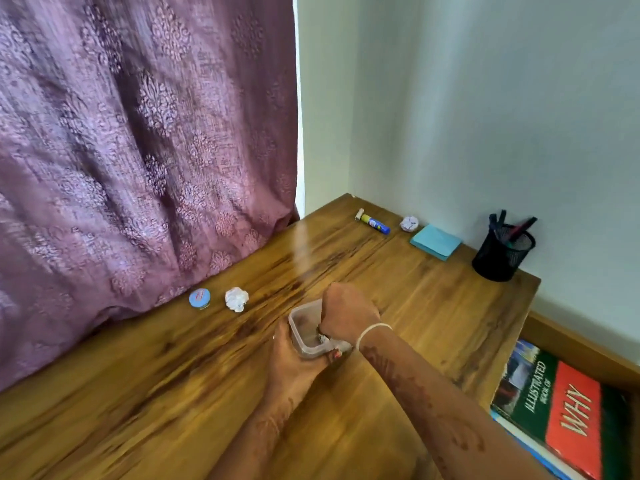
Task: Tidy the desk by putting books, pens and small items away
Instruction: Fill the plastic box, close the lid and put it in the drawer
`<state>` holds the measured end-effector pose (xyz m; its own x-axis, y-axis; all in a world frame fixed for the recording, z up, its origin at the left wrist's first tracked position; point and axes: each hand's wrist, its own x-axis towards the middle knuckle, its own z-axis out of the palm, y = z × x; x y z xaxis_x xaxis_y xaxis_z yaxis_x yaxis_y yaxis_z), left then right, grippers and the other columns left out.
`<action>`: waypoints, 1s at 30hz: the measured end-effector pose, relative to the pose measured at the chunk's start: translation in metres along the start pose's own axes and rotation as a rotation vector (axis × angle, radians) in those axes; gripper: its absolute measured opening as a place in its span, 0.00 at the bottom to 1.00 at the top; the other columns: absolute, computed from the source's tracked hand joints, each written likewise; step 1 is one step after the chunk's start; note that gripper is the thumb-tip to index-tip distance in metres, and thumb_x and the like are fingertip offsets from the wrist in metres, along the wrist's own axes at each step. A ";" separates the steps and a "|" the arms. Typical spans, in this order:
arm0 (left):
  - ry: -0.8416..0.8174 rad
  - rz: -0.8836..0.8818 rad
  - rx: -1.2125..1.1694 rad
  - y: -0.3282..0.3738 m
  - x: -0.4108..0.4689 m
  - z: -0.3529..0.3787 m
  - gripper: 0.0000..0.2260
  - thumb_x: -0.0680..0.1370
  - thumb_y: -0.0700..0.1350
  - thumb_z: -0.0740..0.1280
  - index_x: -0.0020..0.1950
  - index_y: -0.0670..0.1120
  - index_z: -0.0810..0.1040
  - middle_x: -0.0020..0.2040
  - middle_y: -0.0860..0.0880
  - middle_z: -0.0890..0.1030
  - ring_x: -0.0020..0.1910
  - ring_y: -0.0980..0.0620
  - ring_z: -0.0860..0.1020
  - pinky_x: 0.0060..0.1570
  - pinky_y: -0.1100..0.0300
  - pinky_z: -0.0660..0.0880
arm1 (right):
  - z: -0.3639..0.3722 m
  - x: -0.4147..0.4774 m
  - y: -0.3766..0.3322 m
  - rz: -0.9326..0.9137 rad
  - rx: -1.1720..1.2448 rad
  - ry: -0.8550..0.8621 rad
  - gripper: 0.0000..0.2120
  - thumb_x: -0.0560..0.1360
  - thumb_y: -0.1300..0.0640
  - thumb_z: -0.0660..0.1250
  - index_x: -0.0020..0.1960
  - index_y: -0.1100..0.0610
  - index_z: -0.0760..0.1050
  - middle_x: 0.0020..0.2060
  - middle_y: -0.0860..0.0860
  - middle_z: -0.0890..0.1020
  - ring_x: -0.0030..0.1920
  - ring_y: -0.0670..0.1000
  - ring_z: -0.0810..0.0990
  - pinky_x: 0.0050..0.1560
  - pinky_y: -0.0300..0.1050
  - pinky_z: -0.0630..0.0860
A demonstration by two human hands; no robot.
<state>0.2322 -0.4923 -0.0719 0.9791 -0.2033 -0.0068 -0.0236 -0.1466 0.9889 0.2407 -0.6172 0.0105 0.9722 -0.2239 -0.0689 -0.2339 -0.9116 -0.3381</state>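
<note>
My left hand [294, 362] grips a small clear plastic container [304, 327] from below, just above the wooden desk [173, 393]. My right hand [348, 311] reaches down into the container with its fingers bunched; a small item shows at the fingertips, but I cannot tell what it is. Along the curtain side of the desk lie a small round blue tin [200, 299] and a crumpled white paper ball [236, 298]. At the far edge rest a glue stick [374, 223], a second paper ball [409, 223] and a pad of blue sticky notes [435, 241].
A black mesh pen holder [502, 252] with pens stands at the desk's far right corner by the wall. A purple curtain [138, 150] hangs along the left edge. Below the desk's right side, books [561, 414] lie stacked.
</note>
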 end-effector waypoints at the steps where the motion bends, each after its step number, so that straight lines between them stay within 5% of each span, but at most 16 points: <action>1: 0.007 -0.007 -0.010 0.001 0.007 0.001 0.39 0.53 0.50 0.85 0.61 0.53 0.73 0.56 0.55 0.82 0.53 0.58 0.81 0.51 0.58 0.80 | -0.003 0.011 0.004 0.017 0.058 -0.002 0.05 0.67 0.59 0.70 0.40 0.58 0.75 0.38 0.54 0.81 0.43 0.55 0.82 0.39 0.42 0.77; 4: 0.023 -0.014 -0.044 0.002 0.036 0.006 0.38 0.51 0.41 0.84 0.58 0.51 0.74 0.52 0.50 0.83 0.49 0.55 0.83 0.44 0.60 0.80 | -0.021 0.047 0.019 0.075 0.312 0.054 0.06 0.64 0.55 0.71 0.33 0.57 0.79 0.30 0.52 0.83 0.34 0.52 0.84 0.36 0.45 0.81; 7: 0.002 0.012 -0.090 0.011 0.068 0.007 0.35 0.55 0.29 0.82 0.57 0.44 0.73 0.49 0.50 0.82 0.41 0.63 0.83 0.38 0.69 0.77 | -0.043 0.091 0.038 0.118 0.347 0.261 0.09 0.68 0.51 0.70 0.32 0.52 0.74 0.32 0.47 0.81 0.37 0.49 0.81 0.34 0.40 0.73; 11: -0.029 0.051 -0.094 0.007 0.109 0.006 0.34 0.57 0.35 0.83 0.58 0.48 0.73 0.50 0.53 0.83 0.43 0.63 0.83 0.41 0.69 0.76 | -0.047 0.156 0.067 0.169 0.204 0.365 0.04 0.72 0.53 0.66 0.43 0.52 0.78 0.43 0.50 0.82 0.48 0.52 0.81 0.44 0.41 0.74; 15: -0.021 0.072 -0.072 0.007 0.148 0.011 0.39 0.49 0.52 0.83 0.56 0.52 0.72 0.51 0.53 0.83 0.47 0.60 0.83 0.47 0.63 0.78 | -0.033 0.216 0.091 0.150 -0.193 0.297 0.16 0.75 0.50 0.63 0.61 0.53 0.75 0.59 0.54 0.77 0.60 0.56 0.75 0.58 0.48 0.73; 19: -0.042 0.088 -0.079 0.005 0.173 0.017 0.35 0.54 0.43 0.85 0.56 0.50 0.72 0.50 0.54 0.83 0.43 0.63 0.82 0.41 0.69 0.76 | -0.016 0.255 0.102 0.212 -0.432 0.217 0.22 0.77 0.44 0.59 0.69 0.50 0.66 0.66 0.55 0.72 0.68 0.58 0.67 0.69 0.58 0.60; 21: -0.057 0.091 -0.084 0.003 0.180 0.019 0.34 0.56 0.40 0.84 0.57 0.49 0.72 0.51 0.54 0.82 0.44 0.64 0.82 0.41 0.70 0.76 | -0.008 0.268 0.104 0.251 -0.488 0.213 0.22 0.78 0.44 0.56 0.70 0.49 0.66 0.66 0.54 0.74 0.69 0.59 0.66 0.71 0.63 0.51; 25: -0.062 0.064 -0.100 0.000 0.186 0.020 0.38 0.52 0.49 0.84 0.58 0.50 0.72 0.53 0.54 0.82 0.48 0.61 0.83 0.45 0.67 0.78 | 0.000 0.282 0.103 0.317 -0.561 0.205 0.21 0.79 0.44 0.52 0.65 0.52 0.72 0.63 0.52 0.77 0.68 0.58 0.69 0.72 0.64 0.45; 30: -0.064 0.060 -0.108 -0.001 0.187 0.017 0.33 0.58 0.36 0.83 0.58 0.46 0.71 0.51 0.55 0.80 0.45 0.67 0.81 0.42 0.72 0.75 | 0.006 0.297 0.107 0.278 -0.609 0.281 0.14 0.79 0.52 0.54 0.55 0.51 0.78 0.52 0.51 0.83 0.61 0.56 0.73 0.71 0.61 0.50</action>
<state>0.4115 -0.5466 -0.0767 0.9616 -0.2705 0.0463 -0.0560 -0.0284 0.9980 0.5046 -0.7795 -0.0515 0.8548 -0.4810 0.1949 -0.5173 -0.8198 0.2457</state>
